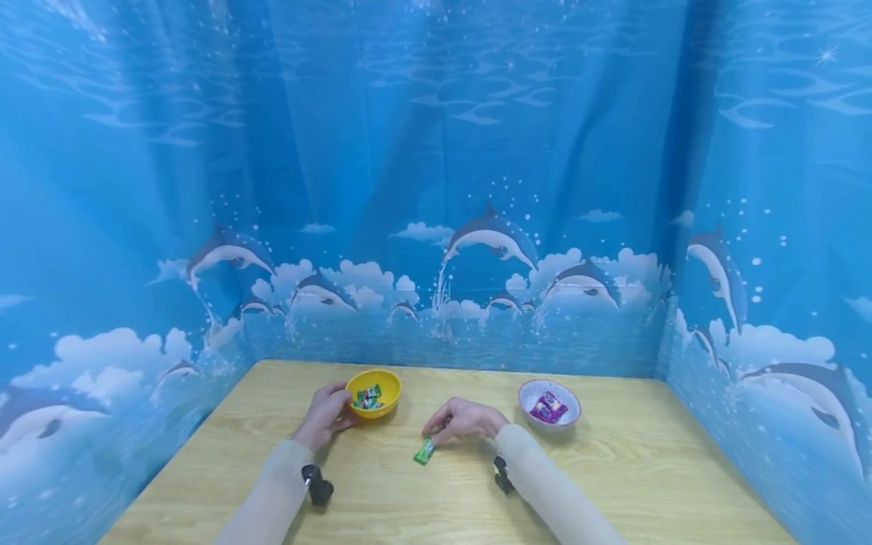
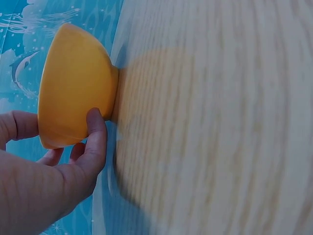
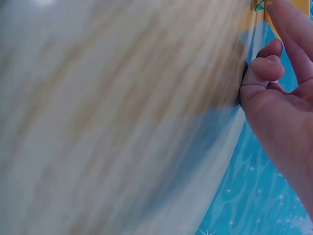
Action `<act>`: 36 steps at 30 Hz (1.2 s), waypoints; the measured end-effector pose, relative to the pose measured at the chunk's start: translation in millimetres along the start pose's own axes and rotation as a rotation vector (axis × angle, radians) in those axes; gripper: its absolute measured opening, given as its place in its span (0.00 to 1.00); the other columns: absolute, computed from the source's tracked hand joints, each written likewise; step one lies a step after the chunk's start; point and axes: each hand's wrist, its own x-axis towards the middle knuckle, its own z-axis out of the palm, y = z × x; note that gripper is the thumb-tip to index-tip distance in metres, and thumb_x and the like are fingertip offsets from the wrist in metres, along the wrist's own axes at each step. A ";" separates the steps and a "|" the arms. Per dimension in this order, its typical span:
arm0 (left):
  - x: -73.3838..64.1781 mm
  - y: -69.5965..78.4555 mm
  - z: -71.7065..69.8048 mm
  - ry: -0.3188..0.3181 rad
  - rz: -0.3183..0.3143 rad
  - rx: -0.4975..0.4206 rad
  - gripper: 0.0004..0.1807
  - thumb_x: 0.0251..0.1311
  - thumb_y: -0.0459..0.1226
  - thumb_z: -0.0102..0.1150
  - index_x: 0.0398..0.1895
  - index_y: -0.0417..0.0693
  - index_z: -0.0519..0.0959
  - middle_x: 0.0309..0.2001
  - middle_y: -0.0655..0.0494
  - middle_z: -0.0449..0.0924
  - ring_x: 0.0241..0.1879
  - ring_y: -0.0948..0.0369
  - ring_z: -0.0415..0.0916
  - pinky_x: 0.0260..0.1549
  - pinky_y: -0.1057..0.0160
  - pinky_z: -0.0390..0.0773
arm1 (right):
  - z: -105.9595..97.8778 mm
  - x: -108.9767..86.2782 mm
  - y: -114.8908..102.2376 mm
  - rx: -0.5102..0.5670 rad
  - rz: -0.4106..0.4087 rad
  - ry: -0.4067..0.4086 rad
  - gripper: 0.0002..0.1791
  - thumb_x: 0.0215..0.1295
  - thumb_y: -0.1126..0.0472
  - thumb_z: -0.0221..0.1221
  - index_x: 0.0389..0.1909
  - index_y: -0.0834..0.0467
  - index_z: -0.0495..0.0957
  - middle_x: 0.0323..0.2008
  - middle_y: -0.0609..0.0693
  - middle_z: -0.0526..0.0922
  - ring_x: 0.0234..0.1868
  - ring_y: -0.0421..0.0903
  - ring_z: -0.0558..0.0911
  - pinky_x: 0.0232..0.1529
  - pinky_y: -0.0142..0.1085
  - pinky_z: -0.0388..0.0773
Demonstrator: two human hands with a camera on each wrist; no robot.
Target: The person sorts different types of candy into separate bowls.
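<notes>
My left hand point(image 1: 325, 416) grips the near left side of a yellow bowl point(image 1: 391, 393), its thumb at the rim and fingers against the outer wall. Several small candies in green wrappers point(image 1: 369, 395) lie inside this bowl. In the left wrist view the bowl point(image 2: 78, 83) stands on its foot, with the left hand point(image 2: 58, 181) around its lower side. My right hand point(image 1: 463, 420) pinches one end of a green-wrapped candy point(image 1: 424, 453) low over the table, right of the bowl. In the right wrist view, only a bit of green shows by the right hand's point(image 3: 288, 93) fingertip.
A whitish bowl with a purple rim point(image 1: 574, 420) stands to the right, holding purple-wrapped candies point(image 1: 548, 407). Both bowls are on a light wooden table point(image 1: 654, 469). A blue dolphin-print curtain point(image 1: 409, 151) encloses the table's back and sides.
</notes>
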 end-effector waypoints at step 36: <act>0.7 1.1 -0.6 0.001 -0.001 0.010 0.33 0.61 0.31 0.45 0.73 0.38 0.58 0.65 0.35 0.65 0.60 0.45 0.68 0.56 0.48 0.78 | 10.3 2.1 -9.6 -0.294 -0.056 0.044 0.09 0.54 0.74 0.61 0.24 0.58 0.84 0.27 0.45 0.84 0.28 0.36 0.75 0.35 0.27 0.76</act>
